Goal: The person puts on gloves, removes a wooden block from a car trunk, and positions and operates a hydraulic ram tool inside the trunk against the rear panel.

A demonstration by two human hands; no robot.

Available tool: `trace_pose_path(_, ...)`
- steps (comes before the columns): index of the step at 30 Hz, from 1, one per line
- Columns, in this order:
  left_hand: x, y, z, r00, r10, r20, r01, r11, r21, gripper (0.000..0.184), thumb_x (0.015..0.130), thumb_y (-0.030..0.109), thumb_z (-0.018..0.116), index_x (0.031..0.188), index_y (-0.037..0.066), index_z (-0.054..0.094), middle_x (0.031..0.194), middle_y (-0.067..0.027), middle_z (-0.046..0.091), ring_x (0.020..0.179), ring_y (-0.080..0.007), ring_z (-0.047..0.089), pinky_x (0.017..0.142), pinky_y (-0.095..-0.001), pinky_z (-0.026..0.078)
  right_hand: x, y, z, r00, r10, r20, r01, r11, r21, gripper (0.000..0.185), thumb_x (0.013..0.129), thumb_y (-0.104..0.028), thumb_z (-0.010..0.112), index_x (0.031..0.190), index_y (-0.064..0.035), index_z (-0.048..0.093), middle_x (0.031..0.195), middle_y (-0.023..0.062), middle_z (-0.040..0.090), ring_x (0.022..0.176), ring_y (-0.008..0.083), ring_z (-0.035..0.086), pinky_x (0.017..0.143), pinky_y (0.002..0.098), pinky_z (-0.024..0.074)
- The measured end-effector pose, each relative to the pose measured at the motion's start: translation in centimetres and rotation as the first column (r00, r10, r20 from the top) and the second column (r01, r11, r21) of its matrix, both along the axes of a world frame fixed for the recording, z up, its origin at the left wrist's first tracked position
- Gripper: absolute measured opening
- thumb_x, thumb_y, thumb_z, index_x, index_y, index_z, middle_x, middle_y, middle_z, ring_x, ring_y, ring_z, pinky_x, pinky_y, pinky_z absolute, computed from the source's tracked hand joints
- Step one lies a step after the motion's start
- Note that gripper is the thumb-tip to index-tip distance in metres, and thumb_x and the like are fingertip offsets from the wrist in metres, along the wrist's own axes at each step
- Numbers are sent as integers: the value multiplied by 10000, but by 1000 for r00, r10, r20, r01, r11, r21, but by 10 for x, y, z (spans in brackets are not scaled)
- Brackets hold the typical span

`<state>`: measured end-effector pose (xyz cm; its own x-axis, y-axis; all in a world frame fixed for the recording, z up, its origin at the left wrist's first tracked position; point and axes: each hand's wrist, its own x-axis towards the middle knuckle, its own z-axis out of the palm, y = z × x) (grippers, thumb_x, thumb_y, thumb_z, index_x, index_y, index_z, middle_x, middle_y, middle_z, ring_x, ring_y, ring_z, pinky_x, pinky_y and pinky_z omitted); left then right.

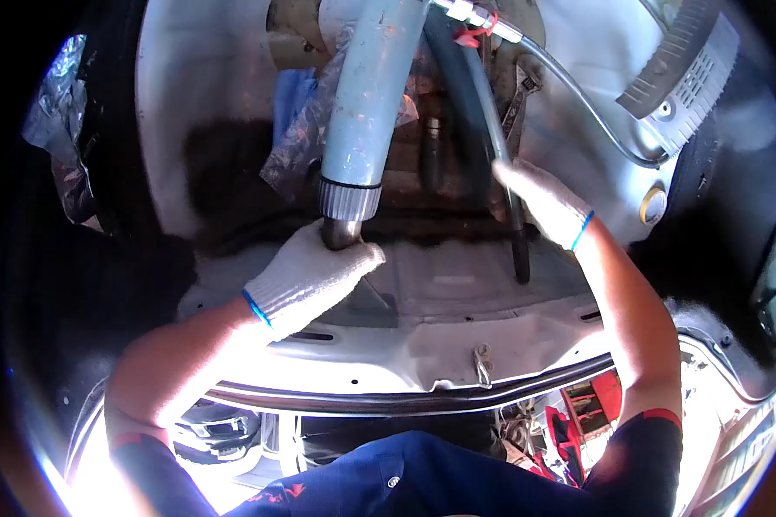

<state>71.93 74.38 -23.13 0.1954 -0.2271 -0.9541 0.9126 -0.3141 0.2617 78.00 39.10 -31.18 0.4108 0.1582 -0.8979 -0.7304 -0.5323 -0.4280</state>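
Observation:
A pale blue-grey hydraulic cylinder [371, 95] slants down from the top centre, with a ribbed metal collar [349, 200] at its lower end. My left hand [315, 274], in a white knit glove, is closed round the dark metal end below that collar. To the right, a long metal pump lever [489, 116] with a dark grip [520, 250] runs downward. My gloved right hand [545, 203] is closed on the lever above its grip; its fingers are partly hidden. A hose [582, 108] leads from a fitting at the top beside the cylinder.
This is a car's trunk, with its sill [422, 345] before me. An adjustable wrench [519, 103], a dark-handled tool [432, 159] and clear plastic [302, 155] lie inside. Grey trim [690, 73] is at the upper right. A red case [595, 405] is below the sill.

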Motion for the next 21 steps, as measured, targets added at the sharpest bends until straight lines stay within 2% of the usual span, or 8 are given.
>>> trace_pose_path(6,1,1,0,999,-25,34,24,1000,17,216,971,250,759,971,36,724,886,-40,688,858,-137,615,819,-334,513,29,27,140,938,-246,-246,316,898,306,409,1074,-198,597,1428,8,591,796,90,625,654,201,632,635,383,570)
trace_pose_path(11,-1,-2,2,997,53,53,-52,999,-4,246,939,301,784,928,67,706,761,-6,622,712,-113,563,657,-304,457,24,-5,41,976,-72,-208,151,906,396,350,1035,-167,637,1346,-7,646,810,54,632,736,184,650,690,350,580)
trace_pose_path(13,-4,2,-4,998,49,49,-47,998,-37,256,934,313,788,931,71,705,769,-8,624,712,-116,564,659,-308,463,10,-11,-23,997,79,18,-81,984,156,387,1006,-252,706,1334,-51,668,929,58,687,826,150,671,843,325,548)
trace_pose_path(15,-6,3,-6,998,29,63,-28,1000,-13,260,932,319,787,935,72,706,774,-9,626,708,-117,563,654,-308,463,6,22,-6,930,362,59,-333,900,-282,418,1010,-305,707,1337,-50,661,954,59,702,873,143,685,912,299,531)
trace_pose_path(16,-7,2,-7,996,6,87,-6,1000,2,264,930,324,787,939,73,707,778,-10,629,704,-118,563,650,-307,463,0,7,-9,914,379,148,-325,899,-293,457,1021,-334,691,1362,-32,645,941,55,706,876,147,696,899,306,546)
trace_pose_path(18,-8,1,-7,996,1,85,-1,1000,0,265,929,326,785,941,73,708,777,-10,626,703,-119,564,647,-307,464,3,4,29,984,160,73,-145,973,-182,500,1065,-369,631,1404,-1,617,888,47,694,815,136,695,821,317,573)
trace_pose_path(19,-7,2,-6,996,-14,92,13,1000,6,266,928,328,784,944,73,709,775,-10,622,702,-120,566,643,-307,465,22,36,96,990,-75,-119,64,993,-95,504,1098,-375,587,1420,13,606,848,42,677,751,122,682,755,322,584)
trace_pose_path(21,-4,2,-4,995,-26,93,24,999,23,256,935,320,774,945,72,711,763,-2,609,696,-113,561,634,-302,462,44,8,125,991,-37,-132,76,949,307,531,1139,-347,465,1519,21,503,736,8,596,578,121,620,601,339,582)
